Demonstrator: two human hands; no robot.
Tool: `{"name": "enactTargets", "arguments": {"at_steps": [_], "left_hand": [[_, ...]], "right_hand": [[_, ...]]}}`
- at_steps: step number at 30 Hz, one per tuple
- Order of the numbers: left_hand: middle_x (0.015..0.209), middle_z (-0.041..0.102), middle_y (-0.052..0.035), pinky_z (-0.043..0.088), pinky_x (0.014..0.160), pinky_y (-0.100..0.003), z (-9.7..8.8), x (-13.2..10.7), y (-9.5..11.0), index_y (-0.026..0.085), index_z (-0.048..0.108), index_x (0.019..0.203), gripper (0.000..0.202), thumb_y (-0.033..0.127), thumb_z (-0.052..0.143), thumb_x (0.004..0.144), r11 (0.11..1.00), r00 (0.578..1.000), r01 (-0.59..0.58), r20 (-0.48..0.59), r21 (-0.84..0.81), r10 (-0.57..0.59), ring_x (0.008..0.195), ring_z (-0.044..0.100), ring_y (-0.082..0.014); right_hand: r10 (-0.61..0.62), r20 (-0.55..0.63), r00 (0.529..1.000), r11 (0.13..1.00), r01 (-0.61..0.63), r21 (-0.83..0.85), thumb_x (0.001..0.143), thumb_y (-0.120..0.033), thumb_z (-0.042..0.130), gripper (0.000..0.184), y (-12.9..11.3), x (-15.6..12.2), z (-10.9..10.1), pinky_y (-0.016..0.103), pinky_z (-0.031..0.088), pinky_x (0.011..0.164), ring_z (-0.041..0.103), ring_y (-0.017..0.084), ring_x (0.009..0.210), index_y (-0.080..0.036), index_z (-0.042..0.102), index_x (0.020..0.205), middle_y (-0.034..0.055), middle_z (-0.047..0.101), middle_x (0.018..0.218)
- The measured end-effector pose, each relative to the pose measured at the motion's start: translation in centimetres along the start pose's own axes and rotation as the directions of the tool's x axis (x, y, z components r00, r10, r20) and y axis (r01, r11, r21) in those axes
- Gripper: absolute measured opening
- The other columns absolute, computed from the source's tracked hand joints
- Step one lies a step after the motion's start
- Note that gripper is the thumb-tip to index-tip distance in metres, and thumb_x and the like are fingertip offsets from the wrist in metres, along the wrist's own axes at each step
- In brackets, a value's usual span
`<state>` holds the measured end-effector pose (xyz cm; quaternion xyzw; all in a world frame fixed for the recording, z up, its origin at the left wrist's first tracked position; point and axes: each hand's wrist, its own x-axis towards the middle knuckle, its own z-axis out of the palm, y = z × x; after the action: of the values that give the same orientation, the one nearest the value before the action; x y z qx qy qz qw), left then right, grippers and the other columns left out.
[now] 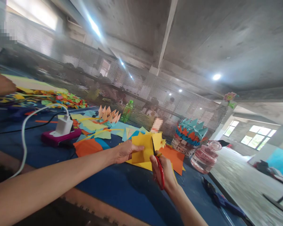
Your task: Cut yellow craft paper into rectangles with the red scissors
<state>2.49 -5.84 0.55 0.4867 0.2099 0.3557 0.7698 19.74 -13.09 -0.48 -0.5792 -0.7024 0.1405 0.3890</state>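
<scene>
My left hand [126, 151] pinches the left edge of a yellow paper sheet [141, 153], thumb on top. Red-handled scissors [160, 174] are gripped in my right hand [164, 168], and their dark blades lie across the yellow sheet near its right side. More yellow paper lies under and behind the sheet. An orange sheet [175, 157] rests on the table just beyond my right hand. Another orange paper [89, 147] lies to the left, past my left forearm.
A purple power strip [52, 138] with a white charger [64, 125] and cable sits left. Beyond are a green bottle [127, 110], folded paper spikes [109, 115], a basket of paper pieces [187, 144], a pink jar [204, 158] and a blue glue gun [226, 202]. Another person's hand [1, 84] shows far left.
</scene>
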Motion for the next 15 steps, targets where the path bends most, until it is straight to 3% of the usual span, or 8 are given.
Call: {"name": "enactTargets", "arguments": {"at_steps": [9,15], "left_hand": [[0.09,0.071,-0.0088,0.052,0.075,-0.032,0.0,0.0,-0.9,0.014,0.066,0.095,0.046,0.026,0.082,0.054,0.999,0.999,0.035,-0.006,0.024,-0.035,0.088,0.066,-0.0246],[0.089,0.071,-0.008,0.052,0.075,-0.032,0.1,0.0,-0.9,0.015,0.067,0.09,0.044,0.027,0.082,0.051,0.999,0.999,0.032,-0.011,0.021,-0.032,0.09,0.065,-0.0247]], "right_hand": [[0.018,0.072,0.997,0.998,-0.023,0.065,0.084,-0.062,0.036,0.047,-0.9,-0.3,-0.4,0.019,0.037,0.035,0.049,0.011,0.032,-0.017,0.049,0.077,-0.0038,0.048,0.043],[0.016,0.011,1.0,1.0,-0.016,0.005,0.082,-0.066,0.037,0.051,0.1,-0.1,-0.1,0.019,0.034,0.035,0.045,0.01,0.035,-0.017,0.051,0.075,-0.0028,0.048,0.043]]}}
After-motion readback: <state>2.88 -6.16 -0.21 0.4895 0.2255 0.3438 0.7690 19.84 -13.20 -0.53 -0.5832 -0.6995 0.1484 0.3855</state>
